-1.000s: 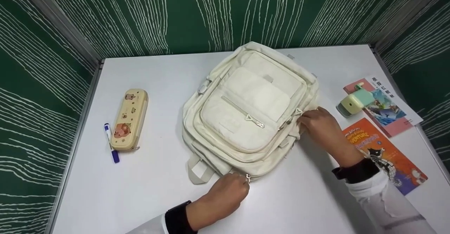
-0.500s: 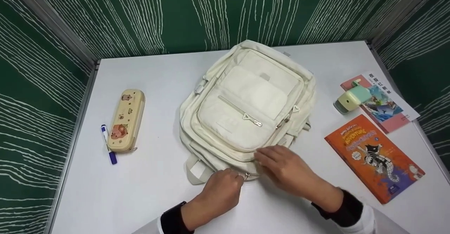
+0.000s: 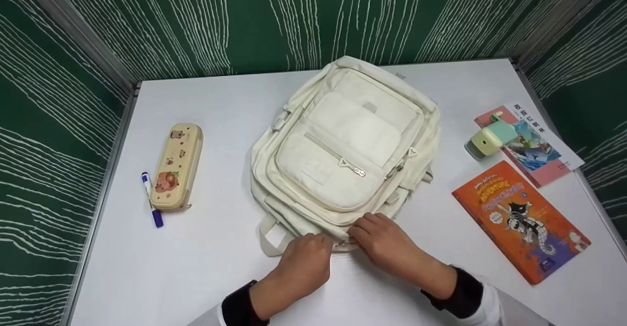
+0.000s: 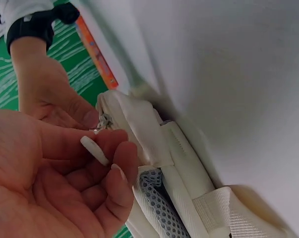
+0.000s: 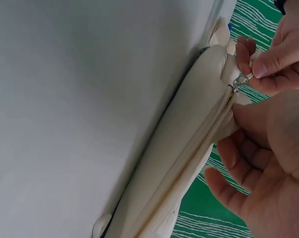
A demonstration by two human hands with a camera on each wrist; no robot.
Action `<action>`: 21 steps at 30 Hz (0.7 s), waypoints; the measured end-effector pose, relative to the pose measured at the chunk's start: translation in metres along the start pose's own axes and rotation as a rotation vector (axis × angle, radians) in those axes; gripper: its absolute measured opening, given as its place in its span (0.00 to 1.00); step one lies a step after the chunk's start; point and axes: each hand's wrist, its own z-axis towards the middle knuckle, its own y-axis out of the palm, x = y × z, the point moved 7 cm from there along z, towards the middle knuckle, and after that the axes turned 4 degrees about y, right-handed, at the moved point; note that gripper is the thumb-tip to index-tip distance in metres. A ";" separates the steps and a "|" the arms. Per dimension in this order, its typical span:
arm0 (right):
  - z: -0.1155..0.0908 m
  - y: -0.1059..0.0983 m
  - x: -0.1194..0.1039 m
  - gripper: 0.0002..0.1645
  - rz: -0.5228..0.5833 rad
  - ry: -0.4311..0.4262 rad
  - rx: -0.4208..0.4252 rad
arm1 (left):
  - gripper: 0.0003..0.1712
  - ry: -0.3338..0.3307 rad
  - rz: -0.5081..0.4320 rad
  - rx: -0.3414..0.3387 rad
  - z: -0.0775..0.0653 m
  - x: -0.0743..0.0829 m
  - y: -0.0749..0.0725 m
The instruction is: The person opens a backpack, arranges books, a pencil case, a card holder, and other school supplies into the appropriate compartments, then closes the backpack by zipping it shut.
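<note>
A cream backpack (image 3: 338,145) lies on its back on the white table, its top tilted toward the near left. At its near edge my left hand (image 3: 304,265) pinches a zipper pull; a white tab (image 4: 94,150) of it shows between the fingers in the left wrist view. The metal zipper slider (image 5: 240,81) appears by my left fingertips in the right wrist view. Just right of it, my right hand (image 3: 389,243) pinches the bag's fabric edge beside the zipper, thumb against the cloth. A webbing loop (image 3: 274,238) sticks out left of my left hand.
A yellow pencil case (image 3: 177,167) and a blue-capped marker (image 3: 152,199) lie at left. An orange book (image 3: 521,223) is at right, with a green and yellow pencil sharpener (image 3: 491,140) on a pink booklet (image 3: 541,169) behind it.
My right hand has left the bag's right side, come to the near edge beside my left hand and taken hold of the fabric there. My left hand keeps its pinch, shifting slightly left.
</note>
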 end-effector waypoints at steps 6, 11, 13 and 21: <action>0.001 -0.005 0.002 0.12 0.010 -0.018 0.013 | 0.07 -0.057 0.004 -0.007 -0.002 -0.006 -0.004; 0.001 -0.010 0.003 0.13 0.029 -0.020 -0.001 | 0.09 -0.067 -0.005 0.044 -0.005 -0.010 -0.013; 0.001 -0.013 0.003 0.14 0.041 -0.024 0.001 | 0.10 -0.069 0.000 0.069 -0.007 -0.013 -0.017; -0.003 -0.022 0.005 0.13 0.063 -0.019 0.003 | 0.09 -0.109 -0.015 0.107 -0.013 -0.036 -0.030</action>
